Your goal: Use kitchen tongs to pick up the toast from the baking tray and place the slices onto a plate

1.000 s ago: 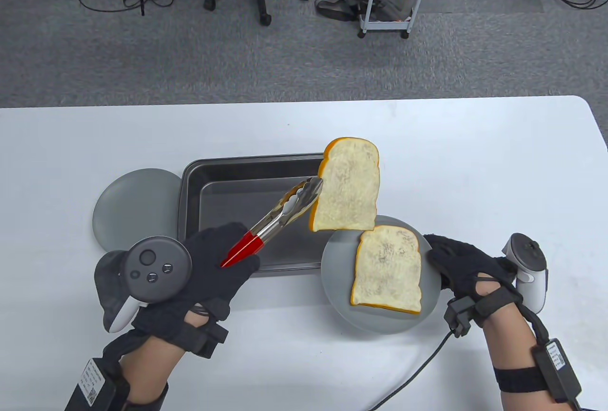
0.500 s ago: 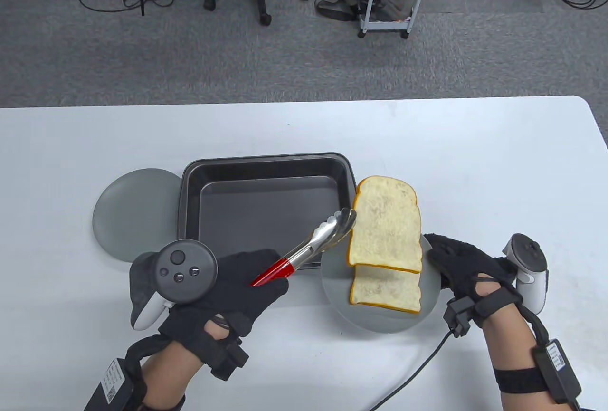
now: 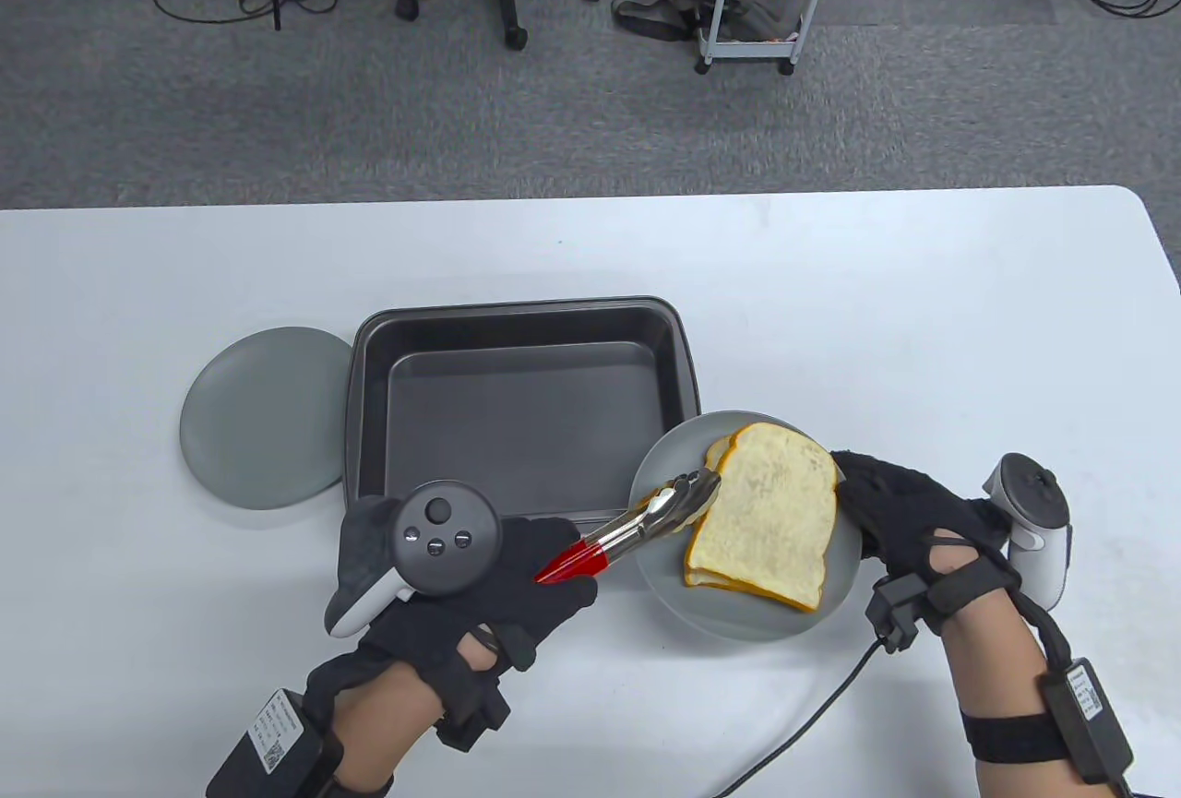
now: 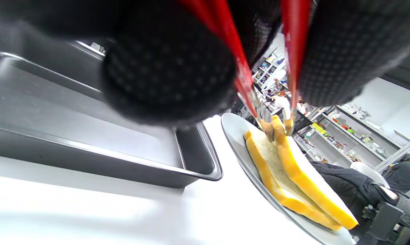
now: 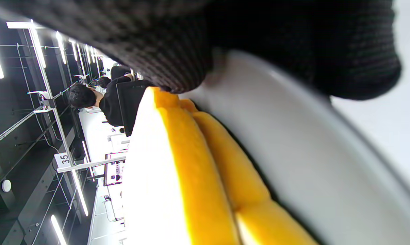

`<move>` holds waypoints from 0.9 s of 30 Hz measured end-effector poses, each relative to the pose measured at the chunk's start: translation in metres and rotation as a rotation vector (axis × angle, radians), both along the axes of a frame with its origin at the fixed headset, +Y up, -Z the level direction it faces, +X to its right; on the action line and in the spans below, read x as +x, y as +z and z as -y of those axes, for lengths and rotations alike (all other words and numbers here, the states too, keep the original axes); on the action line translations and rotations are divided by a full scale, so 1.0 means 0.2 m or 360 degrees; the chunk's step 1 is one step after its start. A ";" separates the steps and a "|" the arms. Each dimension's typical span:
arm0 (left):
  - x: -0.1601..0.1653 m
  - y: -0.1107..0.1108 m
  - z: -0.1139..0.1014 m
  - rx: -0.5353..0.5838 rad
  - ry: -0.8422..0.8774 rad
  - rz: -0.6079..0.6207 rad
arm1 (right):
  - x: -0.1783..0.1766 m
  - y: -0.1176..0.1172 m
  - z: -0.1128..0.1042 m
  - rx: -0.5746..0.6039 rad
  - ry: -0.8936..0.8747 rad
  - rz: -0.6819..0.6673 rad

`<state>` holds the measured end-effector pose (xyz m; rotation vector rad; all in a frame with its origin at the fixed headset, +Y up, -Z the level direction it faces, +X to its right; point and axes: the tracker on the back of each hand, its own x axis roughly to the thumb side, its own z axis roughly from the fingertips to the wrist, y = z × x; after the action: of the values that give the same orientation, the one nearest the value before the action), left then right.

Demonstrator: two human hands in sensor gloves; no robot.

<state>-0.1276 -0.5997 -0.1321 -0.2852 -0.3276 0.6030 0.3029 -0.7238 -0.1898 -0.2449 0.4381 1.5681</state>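
Note:
My left hand (image 3: 554, 572) grips the red handles of the steel kitchen tongs (image 3: 646, 526). Their tips still clasp the left crust of a toast slice (image 3: 770, 512). That slice lies slanted on top of a second slice (image 3: 710, 578), which is mostly hidden beneath it, on the grey plate (image 3: 660, 466). In the left wrist view the tongs (image 4: 232, 51) pinch the upper toast slice (image 4: 303, 177) at its near edge. My right hand (image 3: 853, 503) pinches the plate's right rim; in the right wrist view the fingers (image 5: 177, 51) sit over the plate (image 5: 310, 153). The dark baking tray (image 3: 526, 410) holds nothing.
A second grey plate (image 3: 258, 415) lies left of the tray, partly under its edge. A cable (image 3: 812, 715) runs from my right wrist across the near table. The white table (image 3: 923, 300) reaches past the tray on all sides.
My left hand carried the toast in the tongs from above the tray's right end down and toward me, laying it on the slice on the plate. The right hand kept its hold.

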 end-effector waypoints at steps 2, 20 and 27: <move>-0.01 0.00 0.00 0.0005 -0.0002 -0.0009 | 0.00 0.00 0.00 0.0001 0.0000 -0.0001; -0.21 0.01 -0.04 0.0154 -0.0007 -0.0313 | 0.00 0.00 0.00 0.0009 0.0014 -0.0006; -0.42 0.05 -0.05 0.0286 -0.0063 -0.0755 | 0.00 0.00 0.00 0.0015 0.0023 0.0031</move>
<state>-0.2121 -0.5889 -0.1222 0.0283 0.0813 0.5790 0.3036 -0.7235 -0.1889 -0.2567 0.4146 1.5803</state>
